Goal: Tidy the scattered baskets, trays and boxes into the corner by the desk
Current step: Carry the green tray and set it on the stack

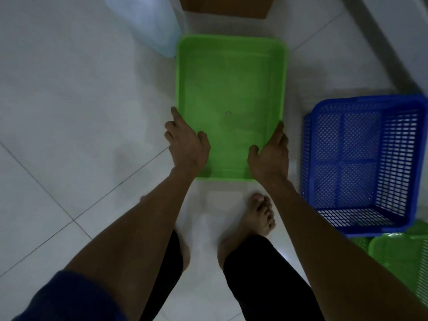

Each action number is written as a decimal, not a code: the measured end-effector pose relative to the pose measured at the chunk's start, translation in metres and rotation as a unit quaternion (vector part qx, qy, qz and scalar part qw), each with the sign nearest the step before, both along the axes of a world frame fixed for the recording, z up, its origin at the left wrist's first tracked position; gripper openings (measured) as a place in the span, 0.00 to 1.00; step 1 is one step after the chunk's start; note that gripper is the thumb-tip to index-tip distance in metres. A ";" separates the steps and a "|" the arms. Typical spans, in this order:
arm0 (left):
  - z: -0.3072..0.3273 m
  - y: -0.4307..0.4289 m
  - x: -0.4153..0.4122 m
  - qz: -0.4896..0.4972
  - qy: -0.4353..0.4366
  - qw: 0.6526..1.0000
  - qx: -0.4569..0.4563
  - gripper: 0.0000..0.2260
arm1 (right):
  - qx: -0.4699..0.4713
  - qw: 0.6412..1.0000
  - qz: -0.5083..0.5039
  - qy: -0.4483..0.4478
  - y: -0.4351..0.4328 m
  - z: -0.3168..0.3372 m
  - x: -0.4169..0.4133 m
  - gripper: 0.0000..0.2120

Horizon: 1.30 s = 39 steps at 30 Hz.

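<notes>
**Arms out, both hands on the tray**

Nearest, a dark blue sleeve (pixel 64 297) covers the left upper arm. Both bare forearms reach forward and down over a bare foot (pixel 257 214) on the pale tiled floor (pixel 69 112).

The left hand (pixel 187 144) grips the near left corner of the tray (pixel 229 89), thumb inside the rim and fingers along the outer wall. The right hand (pixel 269 156) holds the near right corner the same way. The tray is green, shallow and open side up, straight ahead of the feet. Whether it rests on the floor or hangs just above it cannot be told.

Right of the tray and apart from it stands a blue basket (pixel 361 158) with lattice walls. A green basket (pixel 403 258) lies nearer, partly under the blue one's near edge. Beyond the tray's far end is the edge of a brown box (pixel 227 6).
</notes>
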<state>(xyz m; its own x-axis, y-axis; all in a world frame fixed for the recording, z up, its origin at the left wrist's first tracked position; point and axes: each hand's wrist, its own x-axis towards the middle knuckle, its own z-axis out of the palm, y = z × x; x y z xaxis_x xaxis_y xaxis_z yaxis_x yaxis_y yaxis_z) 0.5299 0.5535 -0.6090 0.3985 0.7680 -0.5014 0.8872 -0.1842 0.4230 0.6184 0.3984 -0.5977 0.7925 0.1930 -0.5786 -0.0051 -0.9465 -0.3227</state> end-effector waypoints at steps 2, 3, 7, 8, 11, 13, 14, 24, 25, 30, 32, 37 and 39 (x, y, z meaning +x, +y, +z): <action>0.015 0.002 -0.001 0.001 0.015 0.999 0.040 0.39 | 0.000 0.999 0.001 -0.044 0.003 0.018 -0.003 0.40; 0.027 0.002 -0.004 -0.002 0.024 0.998 0.053 0.39 | -0.002 0.998 0.002 -0.064 0.002 0.033 -0.006 0.39; 0.127 -0.002 -0.034 0.016 0.042 0.998 0.038 0.37 | 0.030 0.996 0.002 -0.088 -0.006 0.129 -0.029 0.35; 0.166 -0.006 -0.045 0.023 0.045 0.999 0.020 0.37 | 0.044 0.995 0.006 -0.092 -0.009 0.164 -0.036 0.35; 0.309 -0.010 -0.081 0.041 0.050 0.998 -0.002 0.36 | 0.054 0.994 0.014 -0.099 -0.010 0.292 -0.049 0.34; 0.414 -0.010 -0.110 0.045 0.047 0.998 0.008 0.35 | 0.043 0.995 0.027 -0.084 -0.005 0.392 -0.057 0.33; 0.462 -0.008 -0.125 0.046 0.044 0.998 0.015 0.35 | 0.043 0.995 0.051 -0.072 -0.002 0.438 -0.060 0.32; 0.749 0.003 -0.283 0.260 -0.025 0.959 0.113 0.34 | 0.226 0.934 0.278 -0.007 0.075 0.718 -0.144 0.29; 0.761 0.001 -0.306 0.291 -0.032 0.948 0.128 0.34 | 0.234 0.923 0.307 0.000 0.088 0.728 -0.162 0.29; 0.803 -0.017 -0.434 0.467 -0.045 0.867 0.168 0.33 | 0.268 0.839 0.473 0.005 0.152 0.767 -0.276 0.28; 0.811 -0.034 -0.492 0.520 -0.056 0.830 0.194 0.33 | 0.282 0.803 0.525 0.013 0.172 0.781 -0.334 0.28; 0.828 -0.095 -0.626 0.621 -0.060 0.742 0.247 0.32 | 0.314 0.711 0.628 0.040 0.188 0.802 -0.488 0.28; 0.837 -0.124 -0.673 0.657 -0.064 0.703 0.265 0.33 | 0.318 0.672 0.666 0.066 0.184 0.810 -0.549 0.28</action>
<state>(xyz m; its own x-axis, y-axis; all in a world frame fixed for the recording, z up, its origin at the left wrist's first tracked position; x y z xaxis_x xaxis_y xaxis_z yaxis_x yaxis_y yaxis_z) -0.1431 0.4290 0.2276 -0.8135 0.5808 -0.0298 0.4004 0.5966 0.6955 0.0693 0.5824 0.2125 -0.3770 0.9217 -0.0913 0.6415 0.1888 -0.7435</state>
